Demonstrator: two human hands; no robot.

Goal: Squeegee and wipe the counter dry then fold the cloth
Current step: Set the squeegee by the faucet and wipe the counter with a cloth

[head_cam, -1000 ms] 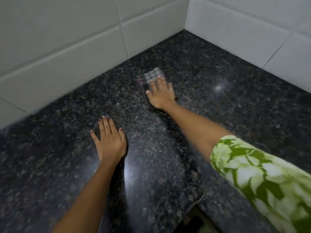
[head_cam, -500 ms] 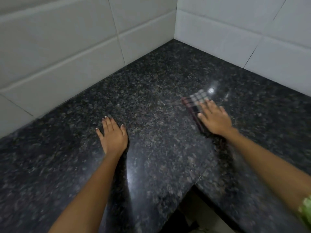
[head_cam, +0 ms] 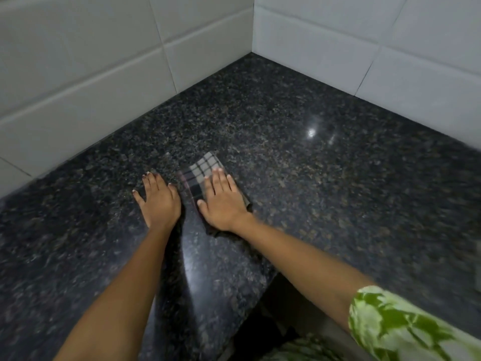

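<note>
Currently your right hand (head_cam: 225,204) lies flat on the cloth (head_cam: 203,173), fingers extended and pressing it onto the counter (head_cam: 312,194). The checked cloth sits mid-counter, its far corner showing beyond your fingertips. Your left hand (head_cam: 160,201) rests palm-down on bare stone just beside the cloth, fingers spread, gripping nothing. White tiles (head_cam: 78,74) border the counter.

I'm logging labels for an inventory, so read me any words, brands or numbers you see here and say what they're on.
None: no text shows on the checked folded cloth, the black speckled granite counter, the white wall tiles or the green-and-white patterned sleeve.
</note>
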